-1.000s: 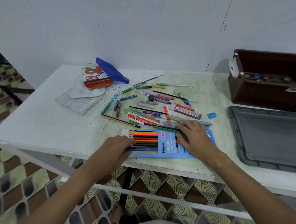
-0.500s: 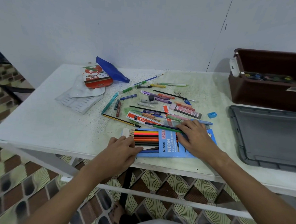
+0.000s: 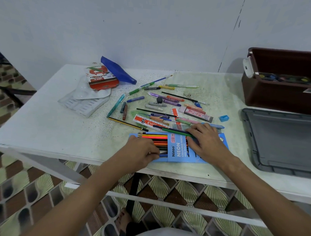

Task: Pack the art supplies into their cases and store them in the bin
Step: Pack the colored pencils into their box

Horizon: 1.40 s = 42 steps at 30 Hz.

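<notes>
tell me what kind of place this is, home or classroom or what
Probably a home rather than a classroom, set up as a plain work spot. A worn white table stands against a bare wall, over a patterned tiled floor. A brown storage bin sits at the table's far right.

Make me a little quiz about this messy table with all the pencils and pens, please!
1. True or false: the right hand rests flat on the blue pencil case.
2. What is the left hand doing? A) pinching pencil ends at the open side of the case, B) lifting the brown bin, C) holding the blue sharpener.
3. Fill in the gap: the big word printed on the blue pencil case is ____.

Key: 1 true. 2 A. 3 NEON.
</notes>
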Available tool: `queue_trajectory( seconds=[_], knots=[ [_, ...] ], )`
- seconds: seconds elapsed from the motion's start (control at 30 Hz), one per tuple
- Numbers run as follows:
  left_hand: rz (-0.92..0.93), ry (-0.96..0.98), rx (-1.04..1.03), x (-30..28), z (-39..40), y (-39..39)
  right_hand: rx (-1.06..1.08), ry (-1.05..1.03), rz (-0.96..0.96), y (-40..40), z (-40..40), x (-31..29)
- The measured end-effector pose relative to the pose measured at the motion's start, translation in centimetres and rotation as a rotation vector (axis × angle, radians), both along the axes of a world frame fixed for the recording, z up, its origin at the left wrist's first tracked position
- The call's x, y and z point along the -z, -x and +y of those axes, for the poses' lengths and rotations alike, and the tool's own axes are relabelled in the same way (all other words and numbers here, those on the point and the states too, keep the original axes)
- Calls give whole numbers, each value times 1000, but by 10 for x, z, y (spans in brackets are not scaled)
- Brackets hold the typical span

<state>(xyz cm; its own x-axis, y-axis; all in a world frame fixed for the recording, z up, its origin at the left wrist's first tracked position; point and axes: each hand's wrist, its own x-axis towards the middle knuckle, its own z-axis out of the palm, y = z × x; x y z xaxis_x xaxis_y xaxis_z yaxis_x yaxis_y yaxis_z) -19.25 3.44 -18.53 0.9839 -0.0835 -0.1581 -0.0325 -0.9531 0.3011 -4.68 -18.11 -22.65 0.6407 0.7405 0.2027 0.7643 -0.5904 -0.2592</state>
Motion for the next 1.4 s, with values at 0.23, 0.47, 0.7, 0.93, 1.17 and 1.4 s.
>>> queue_trajectory(
  seconds=[0.23,0.47,0.7,0.93,1.17,1.4],
  knots=[
    [169,42,-100,-16,30,10,-17,-17,4,-3,-1,2],
    [137,-212,1,-11,37,16,-24,-66,9,-1,2,2],
    [123,-54,-112,-12,46,18,-27,-47,-1,-3,1,4],
    [-206,-110,-30,6,36,20,-32,-47,-14,-3,2,5],
    [-32,9,-224,-6,66,28,-22,-55,-11,-2,1,5],
    [-84,22,-205,-6,63,23,-32,-51,-4,-2,2,3]
  ],
)
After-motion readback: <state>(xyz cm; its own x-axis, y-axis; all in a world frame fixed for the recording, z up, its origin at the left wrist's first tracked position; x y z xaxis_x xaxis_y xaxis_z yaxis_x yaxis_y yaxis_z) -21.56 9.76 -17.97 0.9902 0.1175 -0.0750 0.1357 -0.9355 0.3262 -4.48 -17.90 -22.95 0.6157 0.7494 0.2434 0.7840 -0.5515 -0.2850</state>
